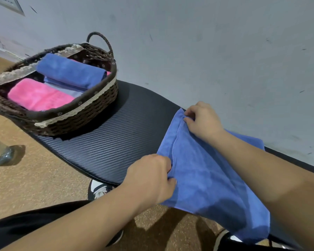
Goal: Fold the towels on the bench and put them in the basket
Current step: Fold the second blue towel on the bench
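Blue towel (205, 171) – black ribbed bench (116, 134), brown basket (71, 120).

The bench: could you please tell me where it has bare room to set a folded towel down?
The bench is bare between the basket and the blue towel. The right end is crowded: that towel covers it, with the left hand and right hand gripping its edge. The basket holds folded towels.

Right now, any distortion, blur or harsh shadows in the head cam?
Head view: heavy wide-angle bend, the bench edge curves; light is soft, with soft-edged shadows on the floor; no glare on the towel; basket sharp, frame corners slightly soft.
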Demonstrator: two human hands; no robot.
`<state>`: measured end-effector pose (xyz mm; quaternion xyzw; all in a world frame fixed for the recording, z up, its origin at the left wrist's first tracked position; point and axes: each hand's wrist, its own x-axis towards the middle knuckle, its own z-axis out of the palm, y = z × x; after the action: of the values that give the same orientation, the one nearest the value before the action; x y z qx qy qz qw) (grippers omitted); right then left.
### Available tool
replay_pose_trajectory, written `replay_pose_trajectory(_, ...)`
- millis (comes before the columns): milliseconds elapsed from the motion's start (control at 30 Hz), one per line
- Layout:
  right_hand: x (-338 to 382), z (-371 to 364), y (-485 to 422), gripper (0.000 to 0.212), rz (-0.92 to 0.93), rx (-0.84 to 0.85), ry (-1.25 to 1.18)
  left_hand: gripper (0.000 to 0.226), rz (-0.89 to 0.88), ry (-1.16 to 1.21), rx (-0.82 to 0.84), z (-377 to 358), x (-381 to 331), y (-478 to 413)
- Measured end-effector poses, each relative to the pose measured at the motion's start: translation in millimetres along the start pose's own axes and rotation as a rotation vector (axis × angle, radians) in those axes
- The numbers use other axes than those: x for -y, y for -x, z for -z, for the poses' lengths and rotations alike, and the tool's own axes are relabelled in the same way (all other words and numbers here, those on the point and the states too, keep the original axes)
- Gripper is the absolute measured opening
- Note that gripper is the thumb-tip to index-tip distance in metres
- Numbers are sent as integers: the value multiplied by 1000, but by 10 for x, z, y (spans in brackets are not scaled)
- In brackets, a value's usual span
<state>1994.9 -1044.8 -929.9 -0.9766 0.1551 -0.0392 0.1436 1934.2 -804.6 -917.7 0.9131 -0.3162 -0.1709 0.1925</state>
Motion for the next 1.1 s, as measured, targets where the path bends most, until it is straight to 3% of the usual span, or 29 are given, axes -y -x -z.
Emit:
replay_pose_trajectory(200,50,149,117,1,57,-172,-126,25,50,85,9,46,-44,80)
replay_pose_trajectory(400,178,337,27,4,-43,-232,-250,28,96,262,23,205,-50,65)
replay_pose_trajectory(533,282,173,-126,3,-61,-143,-314,20,148,262,27,265,96,6)
replay_pose_trajectory(667,265,-139,-196,1,-71,23,-184,27,171,67,175,241,236,9)
replay_pose_trajectory(867,205,-99,-284,17,-160,-1,-272,36,189,-51,164,242,236,-38)
replay_pose_trajectory(1100,82,-95,-350,23,-178,41,-149,36,209,-167,152,242,181,-25)
